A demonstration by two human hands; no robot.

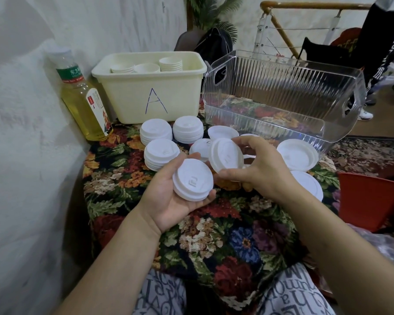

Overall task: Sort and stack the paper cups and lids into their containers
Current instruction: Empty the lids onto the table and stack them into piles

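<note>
Head view, read from left to right. Against the wall at far left we see a plastic bottle of yellow liquid [83, 96] leaning beside the cream bin marked "A" [149, 92], which holds several stacks of white paper cups [147, 65]. In front of that bin, on the floral tablecloth [214, 235] that covers the table, stand three neat stacks of white lids [160, 137]. Nearer to us, our left hand [168, 196] lies palm up with its fingers curled round a short stack of lids [192, 179], tops facing upward. Just to its right, our right hand [259, 164] pinches a single tilted lid [226, 155] between thumb and fingertips, held above the table and close beside the left hand's stack; we cannot tell whether the two touch. Behind and beside the hands, loose lids [297, 154] lie scattered on the cloth, some of them upside down. Further back and to the right stands the clear ribbed bin [282, 87] with cut-out handles; no lids show inside it, and the cloth's pattern is visible through its base. At far right we note a red object [369, 201] beside the table, and beyond the railing a standing person's legs [384, 53].
</note>
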